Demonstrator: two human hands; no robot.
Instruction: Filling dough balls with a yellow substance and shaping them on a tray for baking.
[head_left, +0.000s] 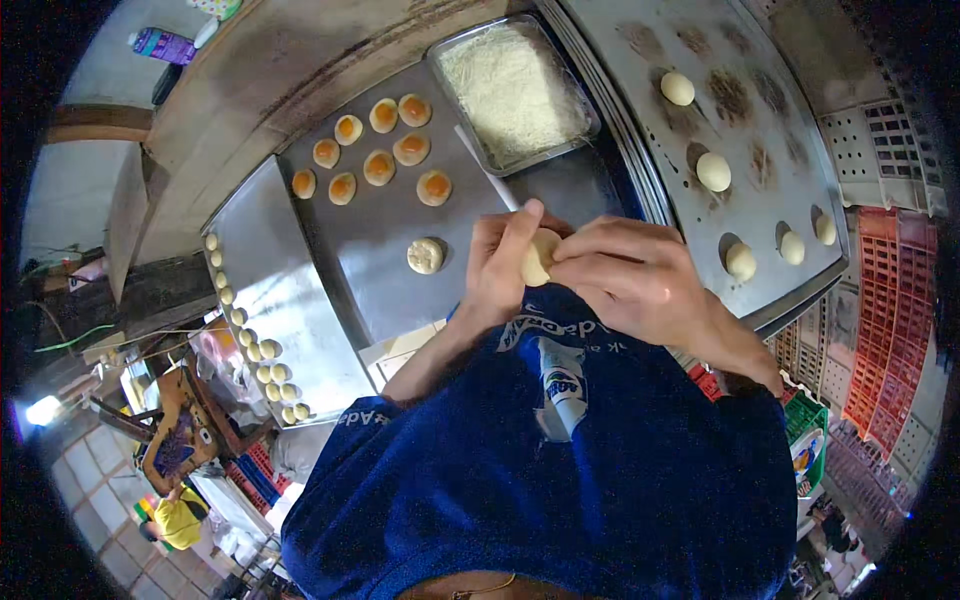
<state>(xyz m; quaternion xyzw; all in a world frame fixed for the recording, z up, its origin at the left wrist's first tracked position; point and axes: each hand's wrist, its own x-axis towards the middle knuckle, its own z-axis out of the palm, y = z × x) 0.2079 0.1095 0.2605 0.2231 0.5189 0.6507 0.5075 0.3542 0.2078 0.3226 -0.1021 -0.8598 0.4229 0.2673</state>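
Observation:
Between my two hands, in front of my chest, is a piece of pale dough (pixel 539 258). My left hand (pixel 497 262) is closed around one side of it, thumb pointing up. The fingers of my right hand (pixel 632 270) pinch its other side; their tips partly hide it. On the metal work surface (pixel 385 295) to the left lies a flattened dough disc (pixel 426 255) without orange on top. Beyond it are several dough rounds, each with an orange filling (pixel 434 187) in the middle.
A rectangular tray of pale crumbs or powder (pixel 515 95) stands ahead. On the right, a stained baking tray (pixel 690 150) carries several round dough balls (pixel 713 172). Small dough balls (pixel 246 338) line a bright metal sheet (pixel 290 290) at left. Red crates (pixel 880 330) stand far right.

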